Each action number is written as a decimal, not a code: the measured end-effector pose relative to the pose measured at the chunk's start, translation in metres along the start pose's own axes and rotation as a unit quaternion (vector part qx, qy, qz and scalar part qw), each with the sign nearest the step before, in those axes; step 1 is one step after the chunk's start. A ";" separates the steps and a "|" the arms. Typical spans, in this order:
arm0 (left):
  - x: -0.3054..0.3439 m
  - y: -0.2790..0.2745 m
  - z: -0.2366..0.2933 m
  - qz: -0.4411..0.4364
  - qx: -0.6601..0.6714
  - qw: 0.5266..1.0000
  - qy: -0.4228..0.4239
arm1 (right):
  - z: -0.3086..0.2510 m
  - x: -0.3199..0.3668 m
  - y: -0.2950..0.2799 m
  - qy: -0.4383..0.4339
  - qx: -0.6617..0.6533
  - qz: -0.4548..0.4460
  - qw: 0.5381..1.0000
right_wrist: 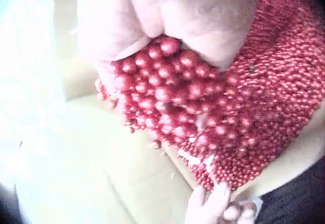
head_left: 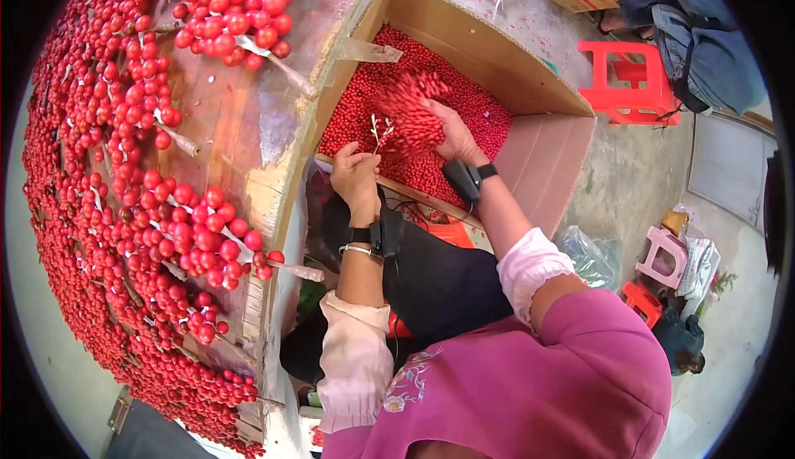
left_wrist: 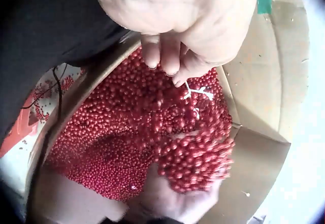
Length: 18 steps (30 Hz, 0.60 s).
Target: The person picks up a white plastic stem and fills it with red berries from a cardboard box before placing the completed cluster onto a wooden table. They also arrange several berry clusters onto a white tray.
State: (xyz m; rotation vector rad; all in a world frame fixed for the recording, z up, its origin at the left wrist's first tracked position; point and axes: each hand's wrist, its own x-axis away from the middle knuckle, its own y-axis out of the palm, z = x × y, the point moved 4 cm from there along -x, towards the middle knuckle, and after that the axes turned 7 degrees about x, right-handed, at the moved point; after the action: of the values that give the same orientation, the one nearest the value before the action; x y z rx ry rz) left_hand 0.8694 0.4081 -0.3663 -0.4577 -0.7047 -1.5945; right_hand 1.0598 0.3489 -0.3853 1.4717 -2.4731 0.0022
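Observation:
My left hand (head_left: 356, 182) pinches a small branched stem (head_left: 382, 131) with pale whitish tips between thumb and fingertips. In the left wrist view the stem's white forks (left_wrist: 200, 92) point out over the berries. My right hand (head_left: 457, 136) is cupped around a heap of red berries (head_left: 411, 120), blurred by motion and right beside the stem. From the right wrist view, the berries (right_wrist: 167, 92) spill out past the palm toward the left fingertips (right_wrist: 221, 192). Below both hands lies a deep layer of loose red berries (head_left: 354, 115) in a cardboard box (head_left: 546, 148).
A worn wooden board (head_left: 277, 120) at the left bears many finished-looking berry sprigs (head_left: 203, 231) with wrapped stems. A red plastic stool (head_left: 629, 86) and a seated person's legs (head_left: 712, 66) are beyond the box. A clear plastic bag (head_left: 590, 258) lies on the floor.

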 end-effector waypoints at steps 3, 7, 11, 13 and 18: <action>-0.009 -0.005 -0.008 0.000 -0.055 0.997 0.059 | -0.065 0.009 0.046 -0.108 0.278 -0.035 0.954; -0.015 -0.011 -0.013 -0.001 -0.100 0.988 0.118 | -0.055 0.007 0.036 -0.036 0.182 0.035 0.982; 0.004 -0.004 0.004 -0.010 -0.022 0.998 0.054 | 0.025 0.014 -0.034 0.058 0.320 0.214 0.921; 0.003 -0.002 0.007 -0.012 -0.024 0.998 0.062 | 0.094 0.035 -0.075 0.181 0.458 0.257 0.832; 0.003 -0.006 0.000 -0.014 -0.056 0.995 0.081 | 0.190 0.066 -0.100 0.357 0.571 0.108 0.732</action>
State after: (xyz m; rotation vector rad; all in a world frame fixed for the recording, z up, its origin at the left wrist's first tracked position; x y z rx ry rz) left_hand 0.8635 0.4062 -0.3657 -0.3947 -0.5026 -1.6819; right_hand 1.0742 0.2176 -0.5671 1.0400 -1.8532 2.0024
